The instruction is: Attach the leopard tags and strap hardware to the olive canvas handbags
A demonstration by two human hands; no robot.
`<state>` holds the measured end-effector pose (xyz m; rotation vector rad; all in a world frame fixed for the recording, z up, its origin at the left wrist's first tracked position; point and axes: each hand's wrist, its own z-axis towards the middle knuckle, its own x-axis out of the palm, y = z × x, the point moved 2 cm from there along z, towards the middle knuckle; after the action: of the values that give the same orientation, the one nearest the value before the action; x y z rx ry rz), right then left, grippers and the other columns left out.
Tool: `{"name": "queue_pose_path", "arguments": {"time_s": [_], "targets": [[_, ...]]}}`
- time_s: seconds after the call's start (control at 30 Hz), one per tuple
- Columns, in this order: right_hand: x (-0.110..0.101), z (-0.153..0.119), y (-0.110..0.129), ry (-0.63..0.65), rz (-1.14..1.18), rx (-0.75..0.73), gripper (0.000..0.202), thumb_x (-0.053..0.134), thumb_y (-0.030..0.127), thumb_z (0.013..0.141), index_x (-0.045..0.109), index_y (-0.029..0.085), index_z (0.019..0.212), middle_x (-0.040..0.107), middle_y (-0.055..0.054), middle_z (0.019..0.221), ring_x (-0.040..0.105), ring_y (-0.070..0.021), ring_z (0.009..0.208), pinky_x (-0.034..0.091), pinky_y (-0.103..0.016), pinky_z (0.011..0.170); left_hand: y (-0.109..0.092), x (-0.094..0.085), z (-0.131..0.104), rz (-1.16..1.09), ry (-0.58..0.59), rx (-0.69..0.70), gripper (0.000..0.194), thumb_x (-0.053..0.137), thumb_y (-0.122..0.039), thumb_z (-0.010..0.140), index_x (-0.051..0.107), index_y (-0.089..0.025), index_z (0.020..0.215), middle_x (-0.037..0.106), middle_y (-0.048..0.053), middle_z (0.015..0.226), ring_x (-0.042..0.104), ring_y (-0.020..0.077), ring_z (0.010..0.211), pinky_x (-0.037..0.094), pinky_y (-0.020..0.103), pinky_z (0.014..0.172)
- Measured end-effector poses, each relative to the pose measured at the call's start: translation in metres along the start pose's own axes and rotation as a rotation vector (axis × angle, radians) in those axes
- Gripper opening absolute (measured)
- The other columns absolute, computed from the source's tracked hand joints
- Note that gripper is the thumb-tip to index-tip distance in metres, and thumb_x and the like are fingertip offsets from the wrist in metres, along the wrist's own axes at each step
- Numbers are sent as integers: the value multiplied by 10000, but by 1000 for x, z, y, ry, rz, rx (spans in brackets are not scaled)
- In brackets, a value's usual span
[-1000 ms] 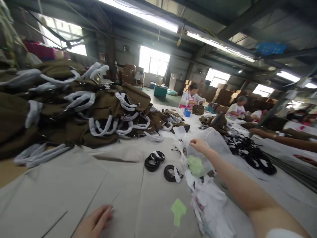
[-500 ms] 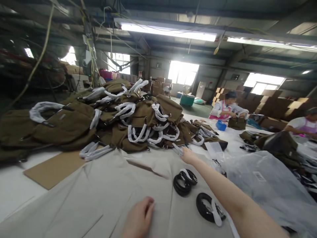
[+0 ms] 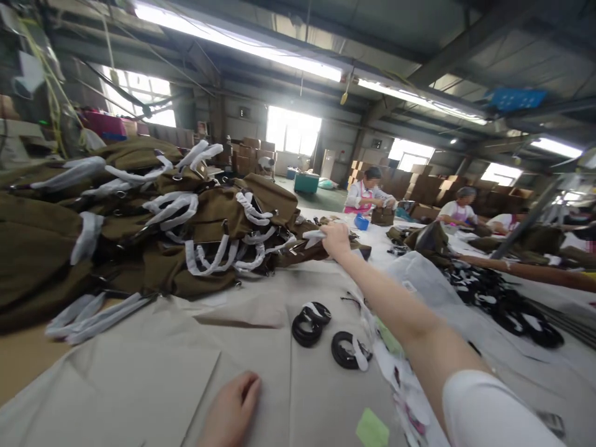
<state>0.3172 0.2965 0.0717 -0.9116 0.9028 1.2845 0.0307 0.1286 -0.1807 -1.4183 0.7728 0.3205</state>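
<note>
My right hand [image 3: 336, 239] reaches far forward, its fingers closed on a plastic-wrapped bag handle [image 3: 313, 235] at the right end of a heap of brown-olive handbags [image 3: 195, 230]. The bag of that handle [image 3: 305, 253] lies low at the heap's edge. Near the front, my left hand [image 3: 233, 403] hovers over or rests on a large beige sheet [image 3: 251, 354]. Its fingers curl loosely, the thumb stands apart, and nothing shows in it. Black coiled straps [image 3: 306, 328] with white wrapping lie on the sheet between my hands, and another coil [image 3: 347, 351] is beside my right forearm.
Clear plastic [image 3: 405, 273] and a pile of black coiled straps [image 3: 526, 310] lie on the right. A green paper piece [image 3: 372, 428] is at the front. Across the table a co-worker in a pink apron [image 3: 367, 195] handles a bag. Another person's arm [image 3: 521, 270] reaches in from the right.
My view has turned right. My right hand has lifted with the handle, and the bag's edge now rises with it. My left hand remains low over the sheet.
</note>
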Motion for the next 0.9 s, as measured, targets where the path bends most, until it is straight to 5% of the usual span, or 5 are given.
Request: {"name": "queue_pose_path", "arguments": {"time_s": [0.23,0.33,0.47,0.67,0.9], "targets": [[-127,-70,-9,-658,35,-462,195,525,200,884,705,246,945,521,-59,1366,389,-277,1297,278,-486,1095,-6,-21,-1,-291,-298,-89,449,447,-558,808,624,-177,967,705,76,815,682,262,768,547,394,738],[-140,-117,-16,-729,0,-708,137,560,289,902,680,289,968,534,-23,1370,391,-267,1324,298,-514,1110,-27,-43,-12,-327,-498,-38,532,425,-582,840,571,-151,1115,679,138,1038,662,279,951,522,439,876],[-122,-176,-15,-663,-11,-1112,257,638,290,877,627,373,1120,654,15,1196,551,-199,1177,427,-442,1064,-63,-70,-33,-211,-698,110,479,366,-487,904,556,-130,1161,613,167,1170,564,276,1136,432,459,1019],[-106,-235,9,-569,122,-1247,364,626,254,894,586,320,1250,654,-36,1231,645,-181,1030,554,-308,806,-97,-69,-29,-211,-287,280,481,275,-390,951,637,-123,1121,648,126,1202,559,227,1175,381,392,1083],[-149,-276,41,-432,168,-1225,386,498,172,951,539,265,1324,669,-66,1225,655,-155,897,495,-255,677,-147,-89,-31,-42,65,496,424,434,-317,885,640,-100,1186,646,86,1256,551,224,1181,356,317,1061]]}}
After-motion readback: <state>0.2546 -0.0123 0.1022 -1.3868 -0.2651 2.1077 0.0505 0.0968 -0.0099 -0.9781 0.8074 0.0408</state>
